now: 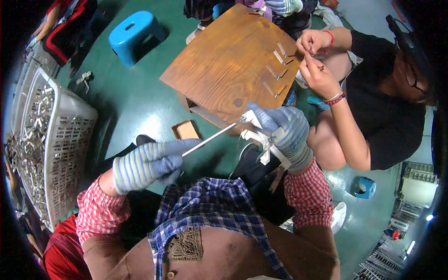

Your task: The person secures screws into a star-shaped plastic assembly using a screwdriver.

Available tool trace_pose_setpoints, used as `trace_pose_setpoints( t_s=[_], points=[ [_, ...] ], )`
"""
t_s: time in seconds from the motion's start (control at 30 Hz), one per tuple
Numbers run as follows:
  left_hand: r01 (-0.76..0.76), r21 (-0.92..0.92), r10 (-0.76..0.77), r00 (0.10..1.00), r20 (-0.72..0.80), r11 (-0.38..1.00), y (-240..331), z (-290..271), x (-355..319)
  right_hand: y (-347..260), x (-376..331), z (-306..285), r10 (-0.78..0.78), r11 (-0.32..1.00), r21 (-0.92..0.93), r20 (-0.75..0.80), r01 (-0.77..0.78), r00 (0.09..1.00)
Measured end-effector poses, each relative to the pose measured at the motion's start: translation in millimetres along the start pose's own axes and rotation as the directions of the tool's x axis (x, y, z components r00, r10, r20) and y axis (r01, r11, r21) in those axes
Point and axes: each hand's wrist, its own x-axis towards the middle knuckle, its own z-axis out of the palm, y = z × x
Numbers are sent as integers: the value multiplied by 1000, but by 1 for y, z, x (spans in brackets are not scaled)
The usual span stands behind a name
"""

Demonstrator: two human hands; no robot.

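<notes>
We see a slim metal rod (213,136) at the middle of our view, its long axis running from eight o'clock to two, its far tip meeting a white branched piece (252,118) in the right hand (289,133). That piece, smooth and plastic-looking with short angular arms and bits of bright metal, stretches roughly from eleven o'clock to five; we cannot tell whether it is one part or several. The left hand (148,164), in a knit glove of pale blue with yellowish stripes, grips the rod's near end, index finger laid out toward three o'clock and the other fingers curled beneath; the end inside the glove is hidden from us. The right hand, gloved alike, clasps the white piece with bent fingers angled toward ten o'clock. Red-and-white checked sleeves (309,193) cover both forearms, the elbows set wide. At twelve o'clock we find a grained wooden table (219,60), screws (281,74) lying along its three-o'clock side. A small cardboard box (185,129) sits just beyond the left hand, and a white slatted basket (70,126) heaped with small parts (37,135) stands at nine. At two, a co-worker in black (387,112) brings bare fingertips together.
</notes>
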Motion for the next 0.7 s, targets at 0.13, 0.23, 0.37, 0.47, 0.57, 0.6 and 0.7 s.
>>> trace_pose_setpoints(
  t_s=[0.13,0.23,0.37,0.47,0.57,0.6,0.7],
  points=[
    [91,1,-90,989,-119,996,-12,-5,7,-5,-10,4,44,996,-80,156,-32,987],
    [180,-33,-182,974,-134,983,-7,-5,9,-11,-12,4,88,996,7,191,-91,978],
    [213,-130,-223,973,-65,968,-13,-10,8,-13,-15,-1,76,995,41,293,-92,953],
    [223,2,-223,974,-35,975,-9,-11,10,-15,-17,1,63,996,34,349,-80,935],
    [236,110,-230,971,-61,966,-9,-8,11,-13,-25,11,48,998,22,367,-60,929],
    [167,195,-152,985,-87,967,-12,-6,11,-14,-24,11,46,998,24,370,-59,928],
    [110,293,-81,991,-110,950,-12,-2,12,-16,-24,13,52,996,47,373,-75,926]
  ],
)
